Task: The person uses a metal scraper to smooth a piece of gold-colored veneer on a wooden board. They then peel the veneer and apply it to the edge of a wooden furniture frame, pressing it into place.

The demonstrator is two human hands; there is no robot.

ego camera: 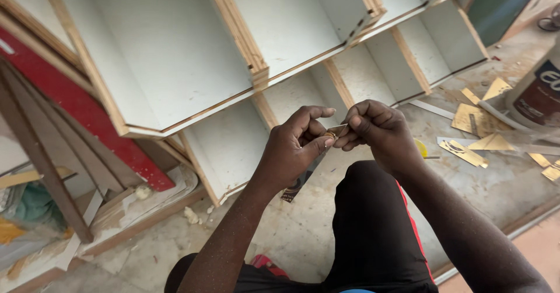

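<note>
Far left, red board [87, 109] leans by the white shelf unit [192, 65]. Centre, left hand [294, 147] pinches a small brass piece [331, 135] tight; right hand [376, 128] nips it too, above the knee. Far right, gold scraps [466, 152], a tub [534, 91].
</note>
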